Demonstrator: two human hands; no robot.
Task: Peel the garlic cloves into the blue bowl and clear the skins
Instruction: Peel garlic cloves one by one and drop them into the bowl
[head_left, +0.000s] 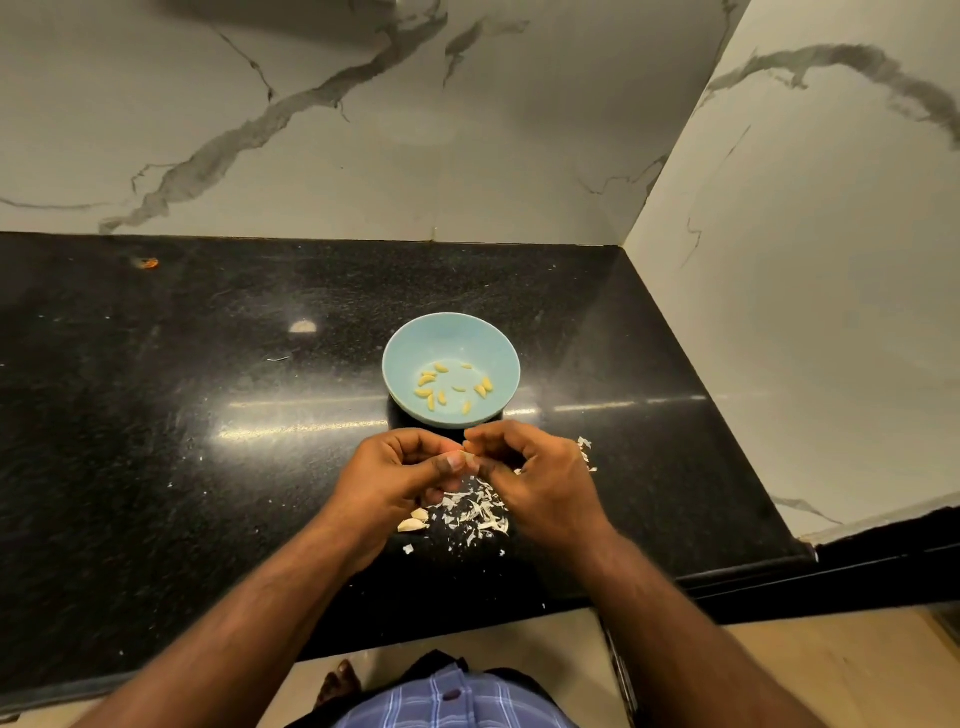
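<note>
Light falls from above and is fairly dim and warm. The polished black surface (156, 441) throws back a long streak of glare and a small bright spot (302, 327). A soft shadow darkens the marble wall (311, 130) at the top. The wide lens bends straight edges near the borders; focus stays reasonably sharp.

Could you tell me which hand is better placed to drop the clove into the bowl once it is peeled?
Probably the left hand: its grip pinches the clove, just short of the bowl. The right hand seems to be picking at the skin.
</note>
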